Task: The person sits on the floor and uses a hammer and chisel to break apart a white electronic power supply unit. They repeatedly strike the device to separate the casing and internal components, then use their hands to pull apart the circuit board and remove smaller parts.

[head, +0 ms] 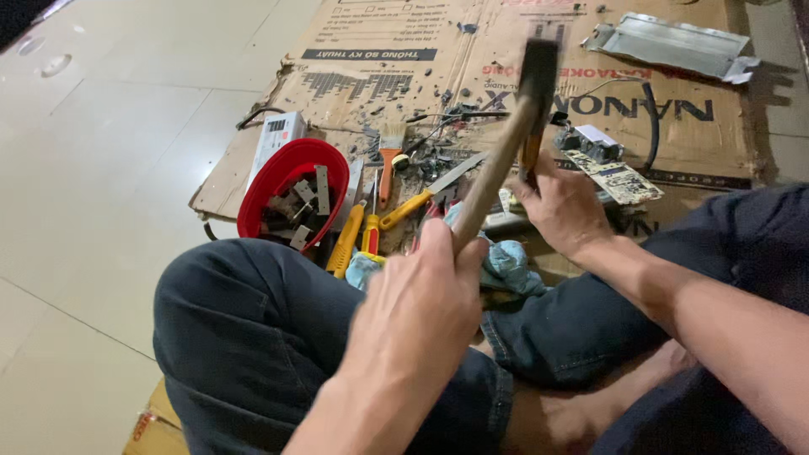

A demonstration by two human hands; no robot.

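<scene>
Left hand (417, 295) grips raised hammer (510, 143); right hand (560, 206) seemingly steadies chisel (531, 156).

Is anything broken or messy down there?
Yes. Small dark bits lie scattered over the cardboard near the brush, and a bent, torn metal sheet sits at the far right. The tools lie jumbled beside the red bowl.

Red bowl (291, 181), paintbrush (389, 160), flattened cardboard (472, 50)
</scene>
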